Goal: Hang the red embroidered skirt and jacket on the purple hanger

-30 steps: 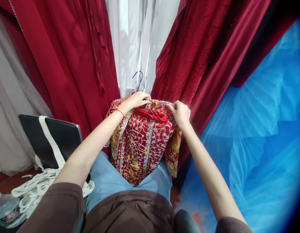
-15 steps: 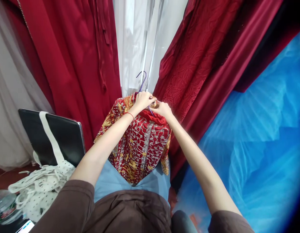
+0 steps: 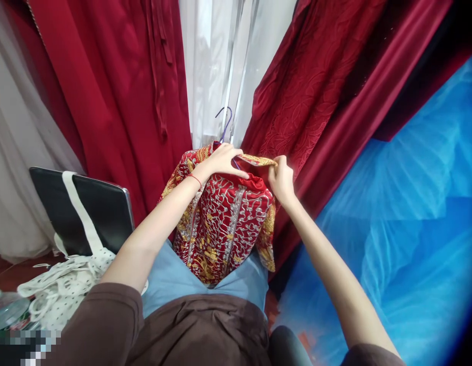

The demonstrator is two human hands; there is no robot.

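A red jacket [image 3: 220,229] with gold and silver embroidery rests over my knees, its body hanging between them. From its neck rises the hook of a purple hanger [image 3: 229,118]. My left hand [image 3: 225,161] lies at the collar, thumb and fingers spread apart around the neck opening; whether it presses cloth under the fingers is partly hidden. Off to the right, my right hand [image 3: 282,178] is closed on the end of a gold-embroidered edge [image 3: 257,160] of the jacket, pulled out taut from the neck. Red lining shows inside the opening.
Red gowns [image 3: 125,76] hang ahead on both sides of a white curtain [image 3: 205,66]. Blue tulle [image 3: 404,229] fills the right. At left are a black chair back [image 3: 102,211], a white dotted cloth bag [image 3: 64,290] and a clear plastic bottle [image 3: 9,310].
My right hand has moved right, away from my left, drawing the gold edge out from the neck. My left hand stays at the collar with its thumb now spread.
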